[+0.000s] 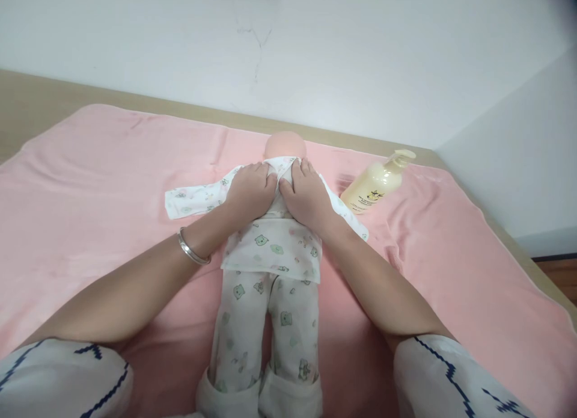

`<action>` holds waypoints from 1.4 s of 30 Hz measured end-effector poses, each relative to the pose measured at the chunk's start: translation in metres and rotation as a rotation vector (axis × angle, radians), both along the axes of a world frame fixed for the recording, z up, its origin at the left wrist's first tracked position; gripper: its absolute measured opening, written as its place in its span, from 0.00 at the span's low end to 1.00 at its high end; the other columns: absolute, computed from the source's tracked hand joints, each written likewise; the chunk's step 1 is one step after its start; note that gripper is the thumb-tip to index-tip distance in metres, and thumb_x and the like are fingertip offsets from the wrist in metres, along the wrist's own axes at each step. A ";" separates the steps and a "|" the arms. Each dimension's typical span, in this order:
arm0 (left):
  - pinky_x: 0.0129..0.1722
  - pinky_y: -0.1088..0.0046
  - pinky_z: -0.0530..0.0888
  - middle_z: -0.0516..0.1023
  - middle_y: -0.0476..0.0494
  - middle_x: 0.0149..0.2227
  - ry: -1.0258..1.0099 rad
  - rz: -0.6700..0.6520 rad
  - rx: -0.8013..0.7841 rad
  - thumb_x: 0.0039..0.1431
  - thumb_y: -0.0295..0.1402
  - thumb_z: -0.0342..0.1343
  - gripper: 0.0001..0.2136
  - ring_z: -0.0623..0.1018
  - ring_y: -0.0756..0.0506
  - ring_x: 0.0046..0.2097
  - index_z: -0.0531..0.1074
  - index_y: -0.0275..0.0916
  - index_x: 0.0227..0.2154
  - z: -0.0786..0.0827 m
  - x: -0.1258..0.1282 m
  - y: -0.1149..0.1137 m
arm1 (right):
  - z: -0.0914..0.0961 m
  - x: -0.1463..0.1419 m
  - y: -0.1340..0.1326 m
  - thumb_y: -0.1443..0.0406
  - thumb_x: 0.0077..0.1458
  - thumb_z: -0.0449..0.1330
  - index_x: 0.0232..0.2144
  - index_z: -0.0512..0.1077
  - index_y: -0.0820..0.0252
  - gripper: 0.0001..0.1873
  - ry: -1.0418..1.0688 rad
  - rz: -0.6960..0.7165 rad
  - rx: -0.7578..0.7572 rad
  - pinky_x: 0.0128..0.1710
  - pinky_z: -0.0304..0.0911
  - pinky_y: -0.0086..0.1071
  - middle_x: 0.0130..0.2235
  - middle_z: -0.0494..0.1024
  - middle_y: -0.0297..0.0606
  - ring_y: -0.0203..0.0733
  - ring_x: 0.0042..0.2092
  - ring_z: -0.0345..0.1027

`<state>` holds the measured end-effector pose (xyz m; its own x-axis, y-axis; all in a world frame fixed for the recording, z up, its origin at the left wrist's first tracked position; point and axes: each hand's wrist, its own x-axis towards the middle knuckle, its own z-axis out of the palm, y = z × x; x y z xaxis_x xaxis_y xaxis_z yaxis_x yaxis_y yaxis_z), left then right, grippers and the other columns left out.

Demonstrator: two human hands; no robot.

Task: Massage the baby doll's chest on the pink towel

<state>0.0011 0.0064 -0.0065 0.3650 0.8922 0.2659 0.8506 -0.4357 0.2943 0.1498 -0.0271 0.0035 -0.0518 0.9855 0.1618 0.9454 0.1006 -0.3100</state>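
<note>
A baby doll lies on a pink blanket, its head away from me and partly covered by my hands and the cloth. It is dressed in a white patterned pajama top and matching pants with turned-up cuffs. At the chest, my left hand is closed on the left side of the top's neckline, thumb inward. My right hand grips the right side of the same neckline, close beside the left. The top's sleeves stretch out to both sides. My fingertips are partly hidden by the cloth.
The pink blanket covers most of the wooden tabletop. A pale yellow pump bottle leans or lies tilted to the doll's right. Behind the far edge rises a white wall.
</note>
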 end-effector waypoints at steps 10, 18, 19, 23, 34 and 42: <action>0.45 0.58 0.71 0.78 0.29 0.36 0.392 -0.201 0.064 0.64 0.19 0.42 0.17 0.78 0.34 0.45 0.79 0.32 0.34 0.028 0.002 -0.033 | 0.021 0.009 0.002 0.59 0.74 0.42 0.75 0.48 0.86 0.39 -0.111 0.081 -0.179 0.78 0.49 0.54 0.78 0.48 0.69 0.65 0.80 0.42; 0.36 0.64 0.71 0.80 0.39 0.32 -0.046 0.037 -0.180 0.71 0.33 0.43 0.17 0.76 0.42 0.34 0.73 0.39 0.28 0.015 -0.007 0.002 | 0.020 0.000 -0.037 0.59 0.74 0.43 0.74 0.53 0.83 0.37 -0.288 0.214 -0.049 0.75 0.54 0.60 0.75 0.57 0.72 0.69 0.77 0.53; 0.37 0.63 0.72 0.80 0.38 0.33 -0.019 0.026 -0.163 0.71 0.32 0.42 0.17 0.77 0.42 0.34 0.74 0.39 0.29 0.014 -0.007 0.004 | 0.020 -0.002 -0.038 0.60 0.74 0.43 0.74 0.53 0.83 0.37 -0.277 0.193 -0.051 0.75 0.54 0.59 0.75 0.57 0.72 0.69 0.77 0.53; 0.45 0.58 0.75 0.81 0.33 0.38 0.127 -0.044 -0.020 0.68 0.24 0.41 0.16 0.79 0.38 0.41 0.76 0.34 0.35 0.013 -0.002 -0.006 | 0.018 -0.004 -0.019 0.60 0.73 0.42 0.74 0.54 0.83 0.37 -0.133 0.104 -0.116 0.76 0.53 0.56 0.75 0.59 0.68 0.66 0.78 0.51; 0.45 0.64 0.76 0.83 0.38 0.39 -0.073 -0.080 -0.156 0.69 0.28 0.43 0.15 0.80 0.41 0.42 0.74 0.38 0.33 0.021 -0.006 -0.010 | 0.010 -0.010 -0.027 0.62 0.73 0.42 0.73 0.55 0.85 0.36 -0.222 0.086 -0.013 0.74 0.55 0.57 0.74 0.61 0.70 0.68 0.76 0.55; 0.46 0.58 0.73 0.80 0.29 0.41 0.328 -0.086 0.036 0.69 0.23 0.39 0.19 0.79 0.34 0.47 0.78 0.30 0.41 0.022 0.001 -0.024 | 0.018 -0.003 -0.013 0.61 0.72 0.42 0.75 0.51 0.84 0.38 -0.130 0.090 -0.133 0.76 0.53 0.56 0.76 0.56 0.68 0.65 0.78 0.49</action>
<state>0.0018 -0.0180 0.0154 0.5097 0.8466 0.1528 0.8572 -0.5150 -0.0063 0.1467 -0.0402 0.0215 -0.1525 0.9882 0.0166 0.9675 0.1527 -0.2018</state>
